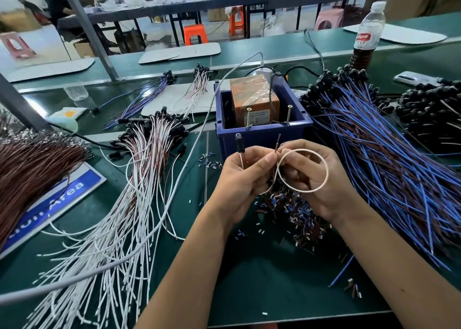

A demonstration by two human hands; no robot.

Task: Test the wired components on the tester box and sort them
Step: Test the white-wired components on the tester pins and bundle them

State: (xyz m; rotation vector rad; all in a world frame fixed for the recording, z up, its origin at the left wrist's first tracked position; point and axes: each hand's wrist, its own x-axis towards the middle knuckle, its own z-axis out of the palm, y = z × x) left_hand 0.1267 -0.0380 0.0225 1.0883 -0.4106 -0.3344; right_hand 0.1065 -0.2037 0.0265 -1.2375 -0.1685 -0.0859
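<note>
White and brown twin wire curls in a loop between both hands, its black LED holder standing upright above the left hand, whose fingers pinch the lead. The right hand pinches the bare brown end. Both hover just in front of the blue tester bin, mid-counter, above cut sleeve scraps.
</note>
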